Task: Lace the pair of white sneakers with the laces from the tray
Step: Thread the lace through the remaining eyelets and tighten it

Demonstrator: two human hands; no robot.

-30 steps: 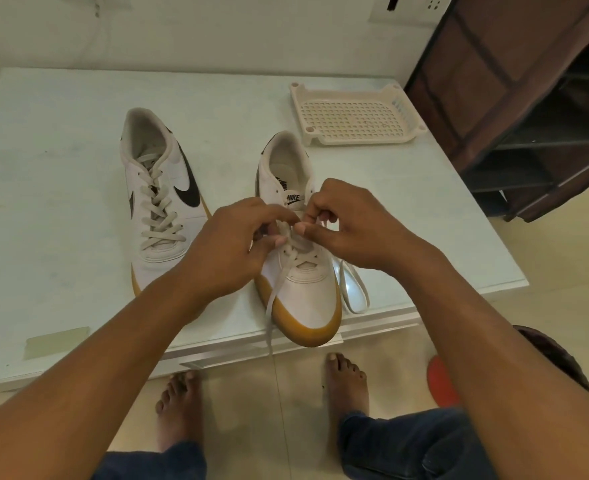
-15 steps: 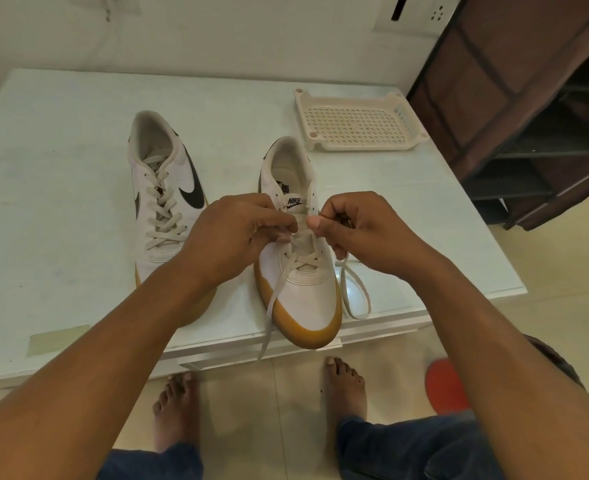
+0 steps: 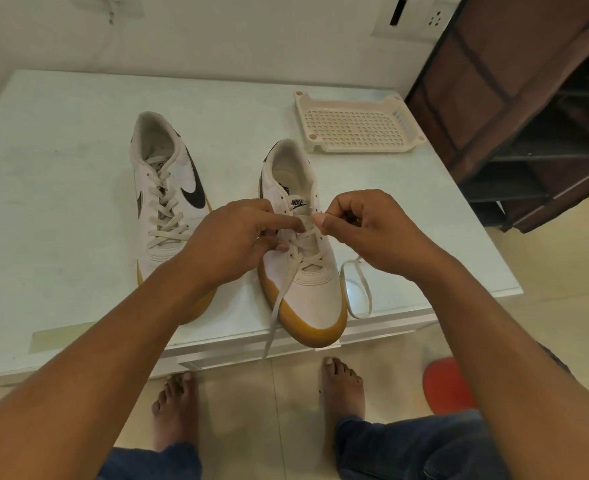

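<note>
Hardly anything had shifted over the last second: both my hands stayed at the middle eyelets of the nearer sneaker [image 3: 315, 296], the right drawn only slightly outward.

The table [image 3: 61, 161] carried every item. The laced sneaker [image 3: 163, 216] stood to the left, toe toward me, set aside because I judged its lacing complete. The nearer sneaker stood at the table's front edge, toe toward me, placed close so the eyelets sat under my fingers. The tray [image 3: 355, 148] lay at the far right, well apart from the work, since one lace sat in each shoe.

My left hand [image 3: 237, 237] was curled over the tongue, thumb and fingers pinching the lace [image 3: 307, 263] to hold tension on the lower crossings. My right hand [image 3: 369, 230] pinched the same lace between thumb and forefinger, remaining fingers curled, apparently feeding it toward the next eyelet. One free length hung off the table edge; the other looped on the table beside the toe. Upper eyelets were not yet threaded.
</note>
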